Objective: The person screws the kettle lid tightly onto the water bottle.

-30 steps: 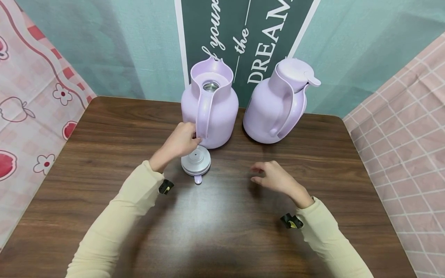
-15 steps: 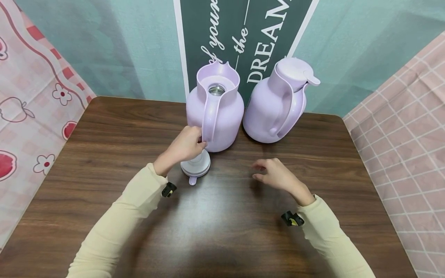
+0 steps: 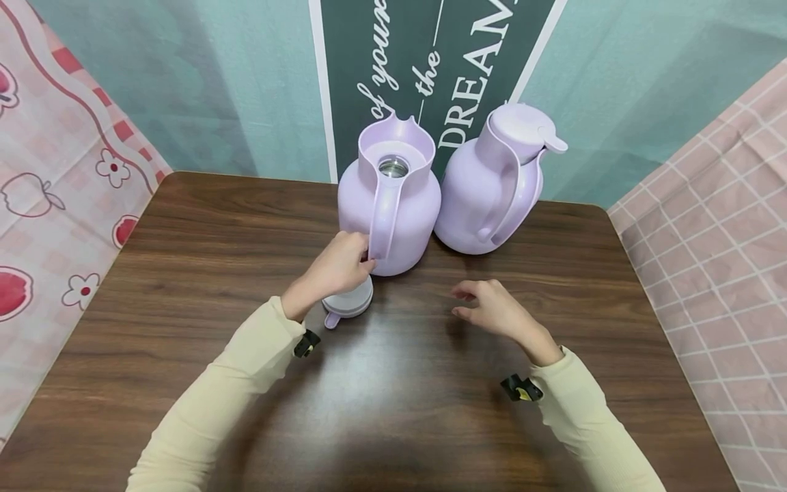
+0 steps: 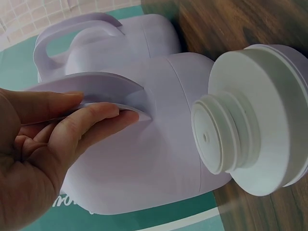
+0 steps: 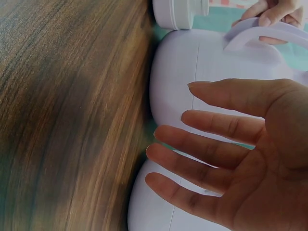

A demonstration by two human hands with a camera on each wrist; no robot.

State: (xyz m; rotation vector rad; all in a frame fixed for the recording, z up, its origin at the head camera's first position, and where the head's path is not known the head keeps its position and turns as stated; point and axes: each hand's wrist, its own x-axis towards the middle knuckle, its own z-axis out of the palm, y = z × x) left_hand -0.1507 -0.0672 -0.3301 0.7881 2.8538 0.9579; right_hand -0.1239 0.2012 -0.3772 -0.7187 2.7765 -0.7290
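Lilac lidless jug [image 3: 416, 215] near surface [image 3: 424, 383] back edge: your left hand [image 3: 341, 262] pinches its handle [image 3: 384, 220]; right hand [image 3: 494, 311] half-spread, empty. Hold level.

Person's bare L hand [image 3: 340, 265] is stretched fwd, gripping, w/ its thumb [image 4: 50, 102] on one side & curled fingers [image 4: 89, 126] opp. L forearm, in long cream cloth sleeve [image 3: 215, 383], runs diag. from lower L. Bare R hand [image 3: 488, 309] sits a bit closer to the body, relaxed: fingers [image 5: 199, 144] slightly bent & spread, thumb [image 5: 231, 95] apart, palm showing in R-wrist view. R forearm, matching cream sleeve [image 3: 581, 410], angles in from lower R; both cuffs stop approx. at wrists.
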